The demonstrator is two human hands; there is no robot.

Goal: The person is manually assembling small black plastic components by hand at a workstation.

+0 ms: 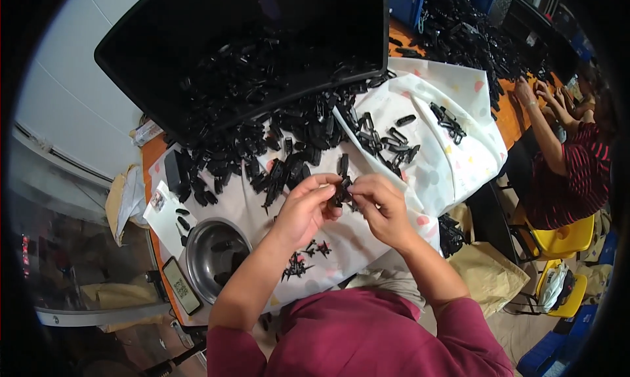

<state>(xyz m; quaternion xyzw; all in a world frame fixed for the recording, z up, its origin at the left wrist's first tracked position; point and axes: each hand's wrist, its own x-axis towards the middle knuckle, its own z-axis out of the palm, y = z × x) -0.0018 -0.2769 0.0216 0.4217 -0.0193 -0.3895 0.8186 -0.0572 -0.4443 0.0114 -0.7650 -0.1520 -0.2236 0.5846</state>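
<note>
Both hands meet over the middle of the cloth-covered table around a small black plastic part. My left hand grips it with thumb and fingers. The fingertips of my right hand pinch it from the other side; its exact shape is partly hidden by fingers. Beyond my hands lies a heap of oblong black plastic pieces. A looser group of them sits to the right of the heap. Below my hands is a small pile of spiky black parts.
A large black bin, tipped toward me, holds more pieces. At left are a metal bowl, a phone and a white card. White patterned cloth is bunched at right. Another person works at the right-hand table.
</note>
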